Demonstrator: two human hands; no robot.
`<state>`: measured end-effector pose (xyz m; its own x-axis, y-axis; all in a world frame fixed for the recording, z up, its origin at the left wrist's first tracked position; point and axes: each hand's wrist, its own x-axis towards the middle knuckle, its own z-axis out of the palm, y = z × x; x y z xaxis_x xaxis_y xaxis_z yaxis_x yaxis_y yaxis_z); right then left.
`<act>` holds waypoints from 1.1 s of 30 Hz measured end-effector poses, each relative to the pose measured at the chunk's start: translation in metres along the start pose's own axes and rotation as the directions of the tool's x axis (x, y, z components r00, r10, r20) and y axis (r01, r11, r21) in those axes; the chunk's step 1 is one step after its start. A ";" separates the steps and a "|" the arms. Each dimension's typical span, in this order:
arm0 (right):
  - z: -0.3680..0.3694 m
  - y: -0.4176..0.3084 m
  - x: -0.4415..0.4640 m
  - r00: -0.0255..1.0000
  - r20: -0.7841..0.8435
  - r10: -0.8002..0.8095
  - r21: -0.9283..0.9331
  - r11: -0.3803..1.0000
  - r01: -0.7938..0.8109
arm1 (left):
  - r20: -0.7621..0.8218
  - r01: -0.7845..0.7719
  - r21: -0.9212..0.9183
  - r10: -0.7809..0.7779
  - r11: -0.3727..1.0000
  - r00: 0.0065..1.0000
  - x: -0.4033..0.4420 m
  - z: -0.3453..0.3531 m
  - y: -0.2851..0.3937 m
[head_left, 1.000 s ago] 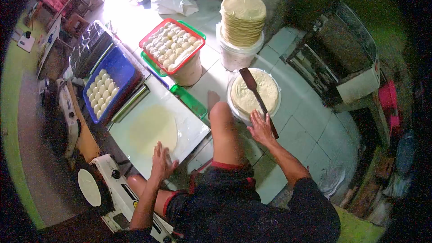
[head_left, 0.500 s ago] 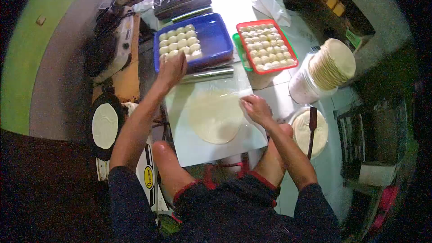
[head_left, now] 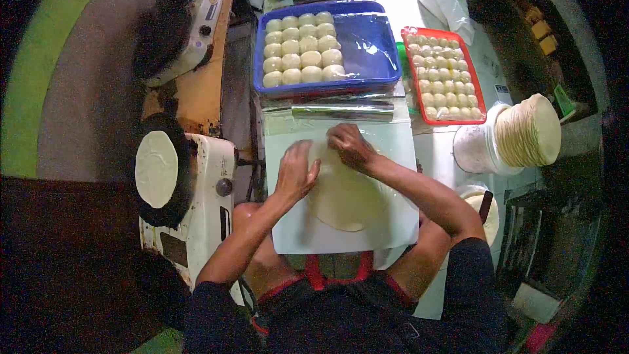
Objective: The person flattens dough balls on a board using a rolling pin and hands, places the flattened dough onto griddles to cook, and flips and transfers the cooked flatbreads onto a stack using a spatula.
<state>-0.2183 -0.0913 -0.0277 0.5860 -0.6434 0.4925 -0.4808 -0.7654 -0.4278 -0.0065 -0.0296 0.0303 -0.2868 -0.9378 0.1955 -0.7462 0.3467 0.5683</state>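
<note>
A thin round sheet of dough (head_left: pixel 347 203) lies on the white board (head_left: pixel 291 239) in front of me. My left hand (head_left: pixel 297 172) is over the sheet's left side, somewhat smeared by motion, its thumb apart from the fingers and nothing seen in it. Close beside it, at the sheet's far edge, my right hand (head_left: pixel 352 147) has its fingers curled together. What they pinch, if anything, is hidden. Beyond the board, rows of dough balls (head_left: pixel 308 46) sit in a blue tray (head_left: pixel 393 69).
A red tray (head_left: pixel 481 108) of smaller balls stands at right, near a white bucket (head_left: pixel 475 147) topped by stacked flat rounds (head_left: pixel 531 134). A dark-handled tool (head_left: pixel 485 205) rests over more rounds. At left, a dough round (head_left: pixel 157 169) lies on a black pan (head_left: pixel 185 177) over a stove (head_left: pixel 209 190).
My left hand has come back from the blue tray to the dough sheet. My right hand has crossed from the sheet's right edge to its far edge. The view has shifted.
</note>
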 end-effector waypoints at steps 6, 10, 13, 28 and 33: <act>-0.064 0.009 0.030 0.726 0.678 0.115 0.182 0.931 -0.317 | -0.004 -0.219 0.026 0.219 0.975 0.976 -0.003 0.021 -0.038; -0.084 0.034 0.051 0.309 0.951 -0.012 0.107 0.951 -0.290 | 0.099 -0.249 -0.092 0.257 0.964 0.961 -0.020 0.029 -0.029; -0.083 0.051 0.034 0.310 0.920 -0.241 0.390 0.457 -0.799 | 0.063 0.175 -0.359 -0.164 0.917 0.985 -0.033 0.031 0.001; -0.125 -0.105 0.051 0.217 0.948 -0.233 0.306 0.473 -0.827 | 0.851 0.840 -0.493 -0.072 0.227 0.520 -0.110 -0.031 0.024; -0.107 -0.224 0.145 0.090 0.927 -0.364 0.307 0.599 -0.740 | 0.622 0.794 -0.415 -0.499 0.443 0.603 -0.196 -0.153 0.034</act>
<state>-0.0953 -0.0140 0.2203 0.8326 0.2337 -0.5022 -0.5210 0.0222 -0.8533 0.1170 0.1637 0.1337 -0.1744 -0.7282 -0.6628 -0.3095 -0.5984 0.7390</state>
